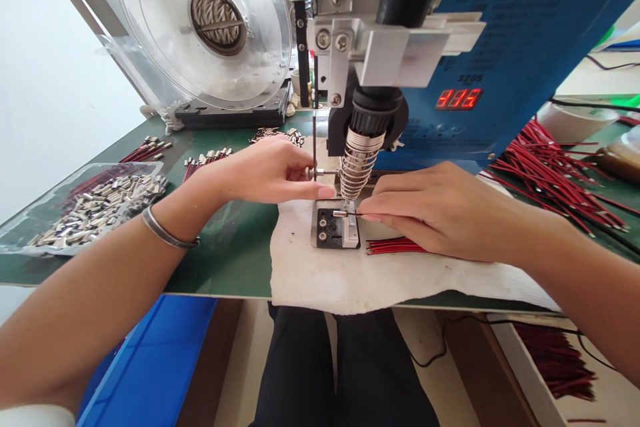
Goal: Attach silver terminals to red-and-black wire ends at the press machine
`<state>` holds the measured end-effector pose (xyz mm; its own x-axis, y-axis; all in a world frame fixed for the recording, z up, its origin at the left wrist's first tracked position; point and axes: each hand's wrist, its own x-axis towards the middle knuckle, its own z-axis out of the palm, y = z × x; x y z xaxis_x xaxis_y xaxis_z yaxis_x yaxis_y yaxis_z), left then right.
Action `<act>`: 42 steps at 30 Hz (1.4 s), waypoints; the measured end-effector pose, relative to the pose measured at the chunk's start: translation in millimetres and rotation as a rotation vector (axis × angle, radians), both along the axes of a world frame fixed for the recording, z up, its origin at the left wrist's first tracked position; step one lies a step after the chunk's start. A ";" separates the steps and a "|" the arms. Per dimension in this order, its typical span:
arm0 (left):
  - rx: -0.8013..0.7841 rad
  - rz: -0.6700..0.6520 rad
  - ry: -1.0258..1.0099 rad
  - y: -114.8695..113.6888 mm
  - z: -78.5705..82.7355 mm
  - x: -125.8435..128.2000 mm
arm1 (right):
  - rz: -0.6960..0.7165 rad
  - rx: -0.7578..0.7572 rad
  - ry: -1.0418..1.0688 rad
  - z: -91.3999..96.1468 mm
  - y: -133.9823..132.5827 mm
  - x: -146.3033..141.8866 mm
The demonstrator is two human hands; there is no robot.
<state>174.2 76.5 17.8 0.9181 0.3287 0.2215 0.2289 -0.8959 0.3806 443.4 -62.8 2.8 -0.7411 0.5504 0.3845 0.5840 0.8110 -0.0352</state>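
My left hand (270, 170) is closed in a pinch just left of the small metal fixture (336, 228), its thumb stretched toward it; what it pinches is too small to name. My right hand (440, 210) comes in from the right with fingers pressed together on a thin red wire (356, 214). The wire's tip meets a small silver metal terminal (340, 213) lying on the fixture, under the spring-wrapped tool tip (357, 163) of the blue machine (500, 47). A small bundle of red wires (393, 246) lies under my right palm on the white cloth (340, 280).
A clear tray of several silver terminals (95, 203) sits at the left. Finished wires with terminals (205, 160) lie behind my left hand. A big pile of red wires (550, 177) is at the right. A clear reel (210, 20) stands behind. A blue bin (150, 367) is below.
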 end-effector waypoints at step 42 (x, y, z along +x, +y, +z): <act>0.089 0.056 0.136 -7.6 7.0 -1.3 | 0.031 0.174 0.116 -1.1 -1.6 -5.7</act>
<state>172.9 68.9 24.8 0.9226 0.3645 0.1267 0.3232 -0.9093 0.2622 437.7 -64.5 1.6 -0.7017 0.4459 0.5557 0.5589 0.8282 0.0411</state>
